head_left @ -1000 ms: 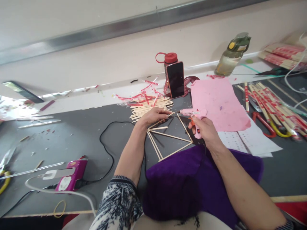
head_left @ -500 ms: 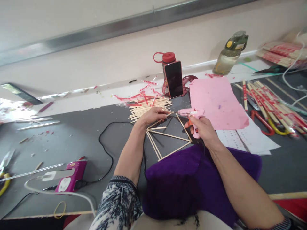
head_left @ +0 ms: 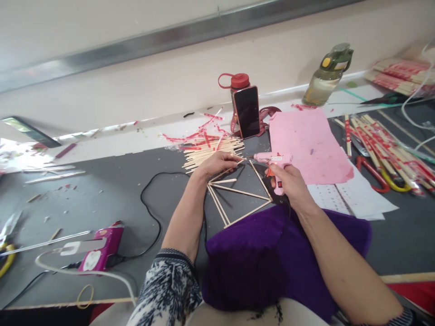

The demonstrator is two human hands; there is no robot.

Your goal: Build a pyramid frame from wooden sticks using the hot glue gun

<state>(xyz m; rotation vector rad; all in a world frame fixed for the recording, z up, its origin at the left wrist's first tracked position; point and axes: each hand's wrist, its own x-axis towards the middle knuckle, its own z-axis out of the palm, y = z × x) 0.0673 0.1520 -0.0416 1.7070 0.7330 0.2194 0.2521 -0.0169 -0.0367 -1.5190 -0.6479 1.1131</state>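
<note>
since half a second ago, the pink glue gun (head_left: 272, 158) has edged a touch to the right of the left fingers, while the stick frame (head_left: 240, 191) seems to have stayed where it was. the right hand (head_left: 288, 179) is closed round the gun's handle, fingers curled by the orange trigger (head_left: 270, 171) (whether it is squeezed, i cannot tell). the left hand (head_left: 220, 164) is pinched nearly shut on a thin stick (head_left: 227, 172), whose far tip pokes out just beyond the fingertips, toward the nozzle. nozzle and tip are touching or barely apart; the view is too small to say which. the frame lies below and between both sets of fingers, and the pile of loose sticks (head_left: 207, 156) sits just behind the left ones.

the step in hand looks like putting glue on that tip. next, i judge, the left fingers need to hold the stick steady while the nozzle pulls clear, then bring the glued end to its joint without brushing hot glue or knocking the frame's open corner.
</note>
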